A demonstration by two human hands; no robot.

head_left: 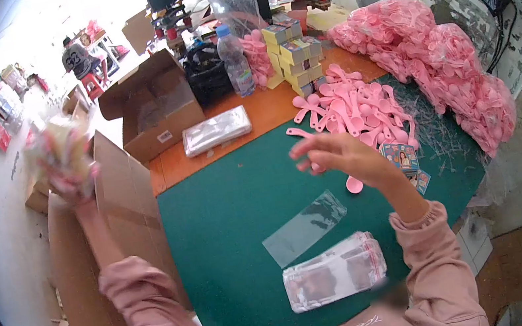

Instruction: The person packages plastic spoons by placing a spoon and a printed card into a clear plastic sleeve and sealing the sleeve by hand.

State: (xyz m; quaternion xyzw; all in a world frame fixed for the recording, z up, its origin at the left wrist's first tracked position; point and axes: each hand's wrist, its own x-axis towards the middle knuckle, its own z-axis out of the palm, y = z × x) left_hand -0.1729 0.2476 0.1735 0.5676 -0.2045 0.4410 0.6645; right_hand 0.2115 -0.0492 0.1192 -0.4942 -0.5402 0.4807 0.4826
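While near the right hand [343, 155], cards [400, 155] beside spoons [354, 104], bulging bags [441, 47] behind.

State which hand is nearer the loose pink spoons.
Right. The right hand is at the near edge of the loose pink spoons; the left hand is far to their left.

Orange on the table [272, 111], far edge; green on the mat [218, 236]; pink on spoons [352, 110] toward the far right corner.

Green tabletop [218, 236] bears pink spoons [360, 106]; clear bags [333, 273]; cards [400, 157]
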